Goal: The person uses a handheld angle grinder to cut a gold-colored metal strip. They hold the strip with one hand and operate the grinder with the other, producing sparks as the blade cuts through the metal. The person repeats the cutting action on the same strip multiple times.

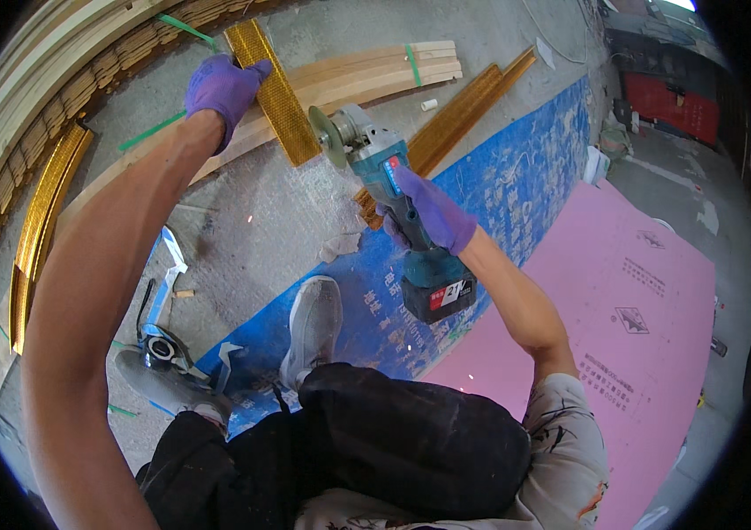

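Note:
My left hand (222,88), in a purple glove, presses down on a gold metal strip (276,97) that lies across a bundle of wooden boards (366,71). My right hand (433,210), also gloved in purple, grips the body of a teal cordless angle grinder (388,190). The grinder's disc (324,137) sits at the right edge of the gold strip, near its lower end. A few small sparks show on the concrete below the disc.
More gold strips lie at the right (468,102) and the far left (40,221). A blue sheet (517,177) and a pink foam board (649,291) cover the floor to the right. My grey shoe (313,327) stands on the blue sheet. Stacked boards (49,79) curve along the left.

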Demonstrator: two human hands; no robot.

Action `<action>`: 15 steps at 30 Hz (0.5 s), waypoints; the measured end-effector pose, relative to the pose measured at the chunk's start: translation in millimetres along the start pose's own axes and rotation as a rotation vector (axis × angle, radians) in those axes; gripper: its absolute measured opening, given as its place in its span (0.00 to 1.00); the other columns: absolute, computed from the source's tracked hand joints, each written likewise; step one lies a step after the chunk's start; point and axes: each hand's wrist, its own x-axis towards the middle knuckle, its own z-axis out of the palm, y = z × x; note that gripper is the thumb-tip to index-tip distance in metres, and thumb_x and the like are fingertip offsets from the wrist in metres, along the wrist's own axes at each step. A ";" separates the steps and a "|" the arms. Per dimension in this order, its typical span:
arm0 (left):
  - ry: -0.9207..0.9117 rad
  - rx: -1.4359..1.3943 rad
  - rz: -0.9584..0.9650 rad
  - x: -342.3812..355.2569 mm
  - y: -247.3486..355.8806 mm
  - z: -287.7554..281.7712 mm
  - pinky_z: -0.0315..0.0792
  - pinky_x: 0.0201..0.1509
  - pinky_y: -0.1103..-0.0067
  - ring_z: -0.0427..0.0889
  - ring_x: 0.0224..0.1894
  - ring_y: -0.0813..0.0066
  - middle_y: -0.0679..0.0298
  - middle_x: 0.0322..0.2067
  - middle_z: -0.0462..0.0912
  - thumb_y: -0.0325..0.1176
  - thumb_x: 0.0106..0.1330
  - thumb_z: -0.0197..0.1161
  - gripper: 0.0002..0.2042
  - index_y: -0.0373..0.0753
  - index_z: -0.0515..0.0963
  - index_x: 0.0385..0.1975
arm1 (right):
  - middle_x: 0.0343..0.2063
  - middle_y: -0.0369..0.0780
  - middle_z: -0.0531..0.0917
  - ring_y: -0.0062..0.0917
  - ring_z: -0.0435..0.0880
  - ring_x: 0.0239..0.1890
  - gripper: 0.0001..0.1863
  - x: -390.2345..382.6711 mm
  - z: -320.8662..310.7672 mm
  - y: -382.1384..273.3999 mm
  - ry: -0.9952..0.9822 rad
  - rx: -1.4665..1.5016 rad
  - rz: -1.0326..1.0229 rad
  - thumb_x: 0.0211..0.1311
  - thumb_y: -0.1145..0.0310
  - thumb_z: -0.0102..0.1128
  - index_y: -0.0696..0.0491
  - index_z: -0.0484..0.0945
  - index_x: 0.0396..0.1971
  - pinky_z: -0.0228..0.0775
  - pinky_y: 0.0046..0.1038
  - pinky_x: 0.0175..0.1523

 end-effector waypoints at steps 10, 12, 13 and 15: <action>-0.032 -0.043 0.007 5.0 -7.5 3.6 0.78 0.47 0.60 0.89 0.41 0.48 0.44 0.37 0.89 0.56 0.65 0.68 0.29 0.29 0.86 0.42 | 0.22 0.39 0.81 0.25 0.80 0.18 0.36 -23.4 10.4 29.9 0.022 -0.049 0.078 0.70 0.31 0.52 0.56 0.78 0.39 0.74 0.29 0.23; -0.028 -0.034 0.016 2.5 -3.4 3.3 0.78 0.47 0.61 0.89 0.40 0.49 0.45 0.37 0.89 0.56 0.66 0.68 0.29 0.29 0.86 0.42 | 0.21 0.40 0.83 0.24 0.81 0.18 0.37 -23.7 11.5 36.8 -0.015 -0.054 0.060 0.70 0.30 0.52 0.57 0.79 0.37 0.74 0.28 0.23; -0.031 -0.035 0.005 2.3 -3.8 3.0 0.78 0.47 0.61 0.89 0.40 0.49 0.45 0.37 0.89 0.56 0.66 0.68 0.28 0.29 0.86 0.42 | 0.21 0.40 0.83 0.24 0.81 0.18 0.37 -23.5 13.3 38.5 -0.010 -0.052 0.070 0.70 0.30 0.52 0.57 0.79 0.37 0.74 0.28 0.23; -0.037 -0.040 -0.016 2.4 -4.4 2.1 0.78 0.47 0.61 0.89 0.40 0.50 0.45 0.37 0.89 0.56 0.66 0.68 0.28 0.30 0.86 0.42 | 0.21 0.40 0.83 0.24 0.81 0.18 0.37 -22.9 16.5 40.6 0.000 -0.048 0.089 0.70 0.30 0.52 0.57 0.79 0.37 0.74 0.27 0.23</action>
